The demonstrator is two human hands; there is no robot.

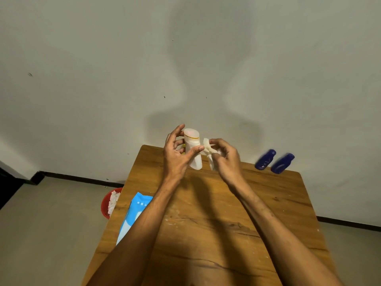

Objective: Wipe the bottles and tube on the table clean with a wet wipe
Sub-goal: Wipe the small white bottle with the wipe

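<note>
L hand (177,153) holds the white bottle (192,149) lifted off the desk (226,223), over its far edge, cap up and body tilted a bit. Thumb (194,152) presses across the front and the other fingers (177,131) curl round the back, so the side facing the R hand is left bare for wiping. Lifting it prob lets the whole body be turned and reached, base incl.

R hand (224,157) sits just beside the bottle. Its fingers (218,142) are pinched together on a bunched wet wipe (208,149), which touches or nearly touches the bottle's side, can't tell which. Bunching gives a firmer pad than a flat sheet.

Two blue bottles (265,159) (282,163) stand side by side at the desk's far R edge, well apart from the hands; whether they're done or waiting I can't say. No tube clearly seen. There's a bit of yellow behind the L hand, too hidden to ID.

A blue wipes pack (134,211) lies on the desk's L edge, partly under the L forearm, handy for a fresh sheet. A red bin (107,203) w/ white used-looking wipes sits on the floor just beside that edge, prob for easy dropping.

Step in hand, I'd judge: wiping the white bottle
</note>
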